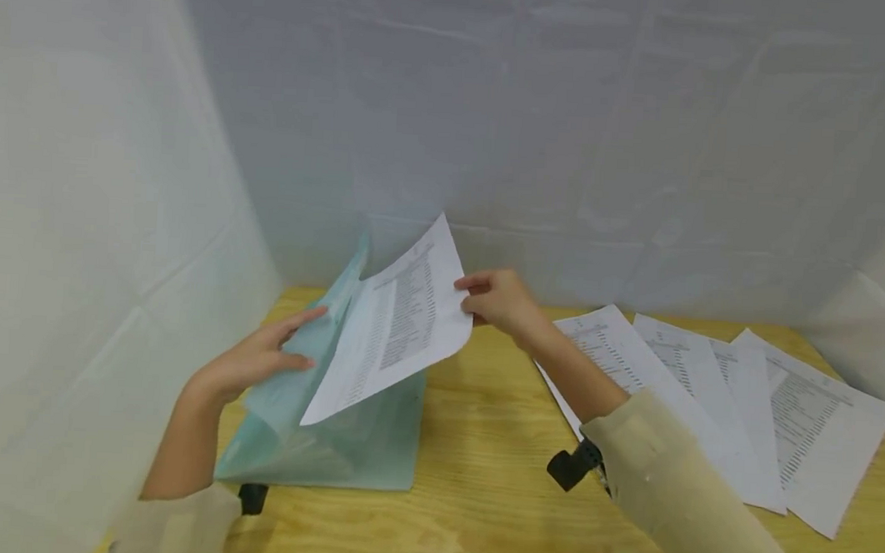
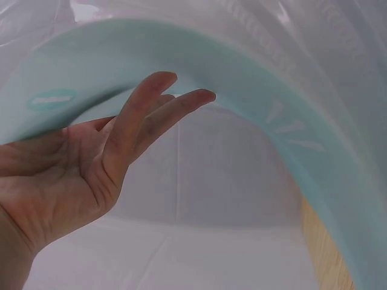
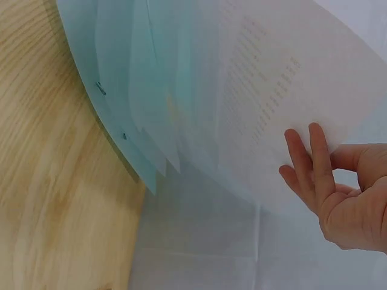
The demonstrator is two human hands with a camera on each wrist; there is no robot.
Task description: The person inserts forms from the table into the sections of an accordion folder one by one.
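Printed sheet (image 1: 398, 320) is pinched at its right edge by the right hand (image 1: 497, 300), long axis tilted up-right; teal folder (image 1: 330, 421) lies just left of that grip, flap held open by the spread left hand (image 1: 258, 359), sheet's lower-left corner nearest the pocket mouth

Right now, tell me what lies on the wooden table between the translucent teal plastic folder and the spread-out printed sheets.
In the head view, only bare wooden table lies between the teal folder and the printed sheets; the right forearm crosses above it.
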